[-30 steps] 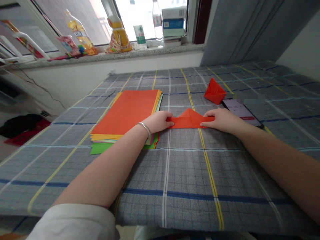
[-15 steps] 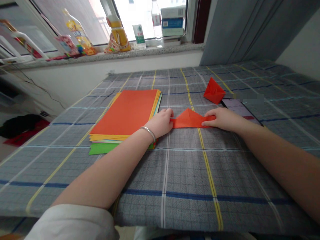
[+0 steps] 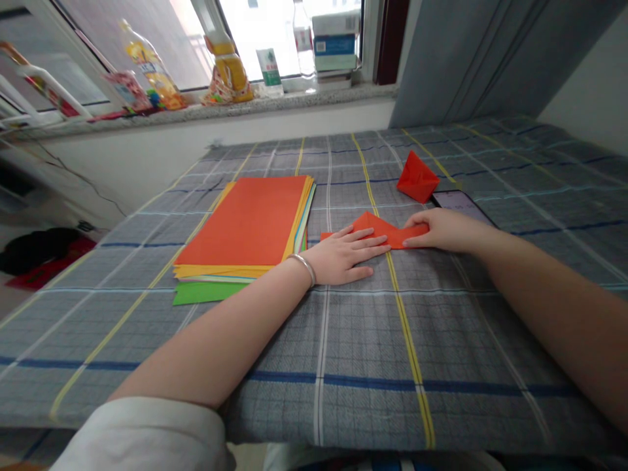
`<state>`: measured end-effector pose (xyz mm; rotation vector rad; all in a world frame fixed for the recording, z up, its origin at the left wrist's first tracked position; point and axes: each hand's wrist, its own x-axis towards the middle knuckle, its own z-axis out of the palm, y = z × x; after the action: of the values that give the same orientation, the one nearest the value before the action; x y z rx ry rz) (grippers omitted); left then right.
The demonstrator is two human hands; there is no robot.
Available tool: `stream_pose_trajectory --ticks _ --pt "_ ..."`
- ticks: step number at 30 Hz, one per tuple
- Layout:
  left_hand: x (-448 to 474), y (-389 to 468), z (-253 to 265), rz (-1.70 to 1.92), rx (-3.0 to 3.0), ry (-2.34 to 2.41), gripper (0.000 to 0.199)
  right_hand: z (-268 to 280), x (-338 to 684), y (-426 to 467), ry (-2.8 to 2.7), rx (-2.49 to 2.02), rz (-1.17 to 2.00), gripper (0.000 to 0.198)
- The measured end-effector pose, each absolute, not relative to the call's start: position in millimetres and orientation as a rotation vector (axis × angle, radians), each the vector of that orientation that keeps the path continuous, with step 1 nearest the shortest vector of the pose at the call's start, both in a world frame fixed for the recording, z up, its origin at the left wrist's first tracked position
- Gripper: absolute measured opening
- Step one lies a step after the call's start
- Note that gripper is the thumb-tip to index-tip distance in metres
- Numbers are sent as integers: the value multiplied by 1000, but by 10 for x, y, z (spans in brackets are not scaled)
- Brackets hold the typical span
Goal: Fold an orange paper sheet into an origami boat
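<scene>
A folded piece of orange-red paper lies on the checked cloth, with a peaked middle and a narrow strip reaching out to each side. My left hand rests flat across its left part and middle, fingers spread, hiding some of the lower edge. At the strip's right end, my right hand pinches the paper between thumb and fingers. Beyond the right hand stands a finished-looking red folded paper shape with pointed corners.
Left of my hands lies a stack of coloured paper, orange on top, green sticking out below. A phone lies partly behind my right hand. Bottles, a cup and boxes line the windowsill.
My left hand has let go of the strip's left end and moved right, opening flat onto the paper. My right hand still pinches the right end.
</scene>
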<state>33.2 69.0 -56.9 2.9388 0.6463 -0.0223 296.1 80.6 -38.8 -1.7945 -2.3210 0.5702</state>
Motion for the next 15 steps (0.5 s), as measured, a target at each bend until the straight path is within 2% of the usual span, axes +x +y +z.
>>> stream_pose_trajectory --ticks 6,15 --pt "332 671 -562 2 2928 641 60 -387 3059 816 -2317 -1864 621 21" --pt "333 642 -576 28 2956 681 60 -437 3054 852 -2384 -1829 472 19"
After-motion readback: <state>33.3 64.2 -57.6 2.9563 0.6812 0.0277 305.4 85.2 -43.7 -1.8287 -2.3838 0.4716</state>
